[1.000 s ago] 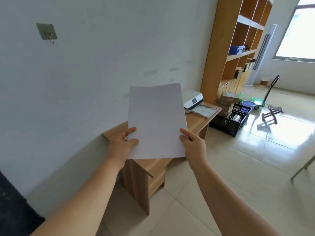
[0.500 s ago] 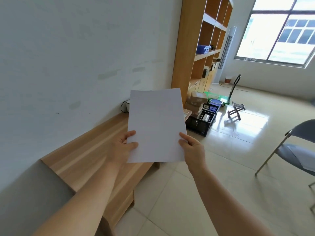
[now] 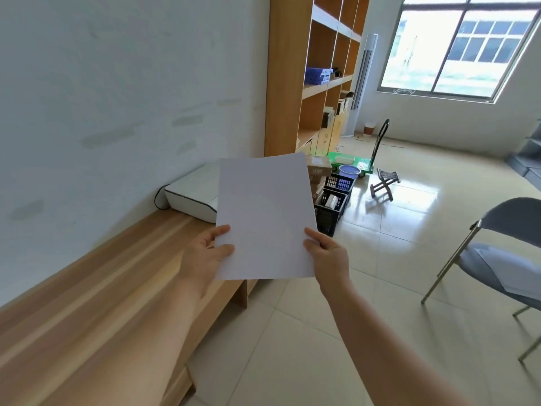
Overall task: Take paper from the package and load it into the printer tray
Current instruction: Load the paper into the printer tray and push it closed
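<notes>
Both hands are closed on the paper: the left hand pinches its lower left edge with the thumb lying across the front face and the fingers behind, and the right hand pinches the lower right edge the same way. Both forearms reach forward from the bottom of the view, roughly parallel, the left from 7 o'clock and the right from 5 o'clock. The paper is held up in the air at the centre of the view, plain white face toward the camera, its long axis running from 6 to 12 o'clock and leaning slightly, short edges at top and bottom. Whether it is one sheet or a thin stack cannot be told. Behind its left edge, at about 10 o'clock from the hands, the white printer sits on the wooden tabletop against the wall, partly hidden by the paper; its tray cannot be seen. The tabletop runs along the wall toward 7 o'clock and is bare on the near side of the printer. Past the tabletop's far end stands a tall bookshelf, with black crates on the floor at its foot. A grey folding chair stands at 3 o'clock, well apart from the hands, with open tiled floor between.
</notes>
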A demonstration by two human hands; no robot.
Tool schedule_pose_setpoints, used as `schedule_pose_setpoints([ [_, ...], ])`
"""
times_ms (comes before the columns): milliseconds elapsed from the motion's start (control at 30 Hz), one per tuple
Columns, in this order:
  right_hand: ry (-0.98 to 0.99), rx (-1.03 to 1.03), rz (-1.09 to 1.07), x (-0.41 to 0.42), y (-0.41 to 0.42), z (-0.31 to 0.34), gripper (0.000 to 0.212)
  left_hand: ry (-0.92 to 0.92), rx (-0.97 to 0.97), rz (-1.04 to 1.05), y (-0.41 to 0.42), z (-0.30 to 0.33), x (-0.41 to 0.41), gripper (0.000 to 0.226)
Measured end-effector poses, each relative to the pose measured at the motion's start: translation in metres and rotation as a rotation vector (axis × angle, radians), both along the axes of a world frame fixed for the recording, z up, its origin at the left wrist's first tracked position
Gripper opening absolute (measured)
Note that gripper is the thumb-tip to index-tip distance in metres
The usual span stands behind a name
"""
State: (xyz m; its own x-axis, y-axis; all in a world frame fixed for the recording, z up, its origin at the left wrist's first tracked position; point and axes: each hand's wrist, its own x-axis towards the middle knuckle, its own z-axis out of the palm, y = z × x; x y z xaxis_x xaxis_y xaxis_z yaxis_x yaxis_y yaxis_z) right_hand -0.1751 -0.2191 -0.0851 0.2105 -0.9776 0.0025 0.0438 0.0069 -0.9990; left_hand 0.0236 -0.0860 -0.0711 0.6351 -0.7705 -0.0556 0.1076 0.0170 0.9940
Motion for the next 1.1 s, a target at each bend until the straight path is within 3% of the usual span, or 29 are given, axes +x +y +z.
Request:
schedule_pose_setpoints([
  [433, -0.006, 0.047, 0.093, -0.028, -0.196, -0.003, 0.026, -0.066, 0.065, 0.085, -0.187, 0.002, -0.039, 0.037],
  [867, 0.065, 0.054, 0.126, 0.048, -0.409, -0.006, 0.027, -0.038, 0.039, 0.139, -0.397, -0.018, 0.034, 0.038],
  [1100, 0.094, 0.063, 0.225, 0.098, -0.495, -0.017, 0.028, -0.06, 0.084, 0.222, -0.467, -0.019, 0.07, 0.037],
])
